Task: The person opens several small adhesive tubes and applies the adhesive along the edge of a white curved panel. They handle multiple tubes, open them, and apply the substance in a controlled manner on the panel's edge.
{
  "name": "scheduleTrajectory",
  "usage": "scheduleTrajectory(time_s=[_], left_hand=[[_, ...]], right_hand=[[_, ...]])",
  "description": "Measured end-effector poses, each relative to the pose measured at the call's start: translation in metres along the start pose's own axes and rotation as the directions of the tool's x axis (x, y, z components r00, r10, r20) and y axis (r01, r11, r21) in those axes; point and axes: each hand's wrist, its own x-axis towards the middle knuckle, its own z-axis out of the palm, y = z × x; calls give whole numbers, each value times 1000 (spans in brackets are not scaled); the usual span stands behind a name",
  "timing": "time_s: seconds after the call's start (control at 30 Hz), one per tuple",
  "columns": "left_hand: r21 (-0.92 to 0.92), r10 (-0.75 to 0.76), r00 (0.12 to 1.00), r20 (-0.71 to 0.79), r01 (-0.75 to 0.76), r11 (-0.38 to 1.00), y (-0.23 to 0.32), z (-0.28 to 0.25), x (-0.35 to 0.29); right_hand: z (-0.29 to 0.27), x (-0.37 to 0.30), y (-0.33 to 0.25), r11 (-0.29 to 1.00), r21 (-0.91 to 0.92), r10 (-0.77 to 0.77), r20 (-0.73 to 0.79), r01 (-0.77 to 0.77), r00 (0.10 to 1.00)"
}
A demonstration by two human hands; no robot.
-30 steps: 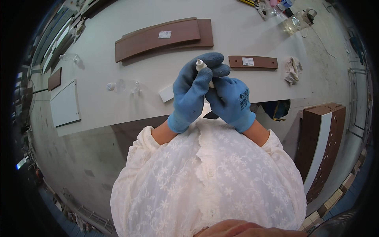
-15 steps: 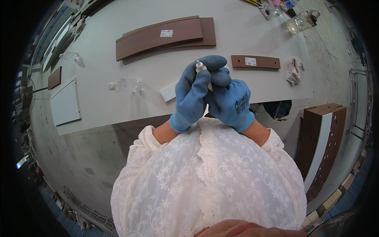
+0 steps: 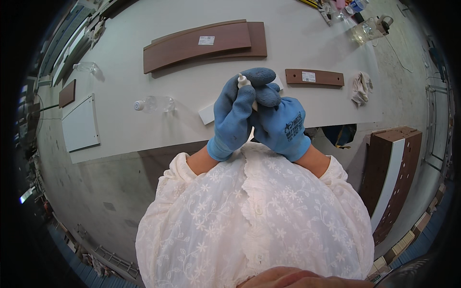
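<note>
The small white bottle point(image 3: 243, 81) is up between the two hands, over the near edge of the counter point(image 3: 120, 72), with its narrow tip showing above the fingers and pointing away from the body. Whether that tip is capped or bare is too small to tell. It touches no board, so the handling looks confined to the bottle itself, and how much of it is done cannot be judged. The stacked brown boards point(image 3: 197, 48), the brown strip point(image 3: 331, 78) with a hole near each end and the white panel point(image 3: 80, 125) all lie apart from the hands.

The left hand point(image 3: 230, 115) is closed around the bottle, its thumb along the near side and its fingers bent over toward the right. The right hand point(image 3: 284, 124) comes in lower, against the left, with its back facing up and its fingers folded inward; they are mostly hidden, so I cannot tell whether they grip the bottle. Both wrists are close to the chest, the forearms angled in toward each other.
</note>
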Motion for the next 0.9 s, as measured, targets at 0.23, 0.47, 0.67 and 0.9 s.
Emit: scheduleTrajectory(time_s=[0.23, 0.47, 0.67, 0.9], left_hand=[[107, -20, 998, -54, 26, 994, 4, 1, 2], [129, -166, 979, 114, 151, 980, 29, -7, 10], [111, -212, 966, 146, 197, 974, 29, 4, 7], [188, -220, 968, 121, 195, 963, 31, 12, 1]], right_hand=[[-1, 5, -1, 997, -44, 59, 63, -56, 996], [-18, 7, 4, 553, 632, 359, 407, -543, 840], [-28, 10, 14, 153, 624, 278, 717, -766, 639], [-22, 1, -4, -123, 713, 256, 694, -690, 672]])
